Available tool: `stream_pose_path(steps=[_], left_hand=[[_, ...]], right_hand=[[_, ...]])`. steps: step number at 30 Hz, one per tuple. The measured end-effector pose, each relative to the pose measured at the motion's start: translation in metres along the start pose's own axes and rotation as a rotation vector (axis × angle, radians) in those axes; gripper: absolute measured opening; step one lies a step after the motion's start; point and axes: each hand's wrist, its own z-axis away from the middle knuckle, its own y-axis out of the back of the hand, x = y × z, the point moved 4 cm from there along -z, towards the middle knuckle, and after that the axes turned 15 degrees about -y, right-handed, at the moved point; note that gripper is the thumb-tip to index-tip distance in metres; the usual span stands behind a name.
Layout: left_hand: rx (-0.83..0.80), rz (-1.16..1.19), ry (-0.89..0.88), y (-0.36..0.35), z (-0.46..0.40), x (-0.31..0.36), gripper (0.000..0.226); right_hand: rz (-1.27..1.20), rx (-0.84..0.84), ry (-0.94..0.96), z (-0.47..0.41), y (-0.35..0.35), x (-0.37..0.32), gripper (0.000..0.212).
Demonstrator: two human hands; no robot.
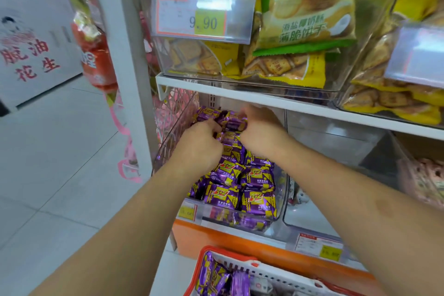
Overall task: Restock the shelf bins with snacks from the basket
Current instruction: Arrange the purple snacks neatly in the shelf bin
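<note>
Head view: purple snack packets [258,176], shiny foil with yellow triangles and red lettering, stacked in rows inside a clear shelf bin [283,190] on the lower shelf. Left hand [200,145] reaching into the back of the bin, fingers curled round a packet. Right hand [260,128] just beside it, fingers bent over the rearmost packets, gripping one. More of the same purple packets lying in a red and white basket [242,263] at the bottom edge, below the bin. Above, clear bins of yellow and green biscuit bags [305,7] behind a price tag [192,13] reading 9.90.
</note>
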Motion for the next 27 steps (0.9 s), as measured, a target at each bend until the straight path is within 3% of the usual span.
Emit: stream_pose_path(steps=[4, 7, 9, 15, 19, 23, 27], left_hand=[[0.140, 0.181, 0.157, 0.003, 0.034, -0.009, 0.040], [0.196, 0.212, 0.207, 0.001, 0.050, -0.007, 0.039], [0.188, 0.190, 0.214, 0.000, 0.054, -0.005, 0.038], [0.165, 0.214, 0.168, 0.001, 0.046, 0.000, 0.022], [0.164, 0.409, 0.136, -0.007, 0.037, 0.002, 0.032], [0.144, 0.374, 0.058, -0.014, 0.022, 0.008, 0.036], [0.040, 0.302, -0.031, -0.022, 0.003, 0.017, 0.050]], right_hand=[[-0.028, -0.172, 0.066, 0.038, -0.013, 0.002, 0.031], [0.149, -0.197, 0.125, 0.057, -0.021, 0.004, 0.065], [0.166, -0.184, 0.152, 0.064, -0.023, 0.006, 0.058], [0.035, -0.067, 0.139, 0.057, -0.009, 0.005, 0.041], [-0.043, -0.004, 0.136, 0.052, -0.002, 0.005, 0.038], [0.063, 0.080, 0.149, 0.045, 0.002, 0.005, 0.040], [0.333, 0.193, 0.032, 0.020, 0.013, 0.003, 0.053]])
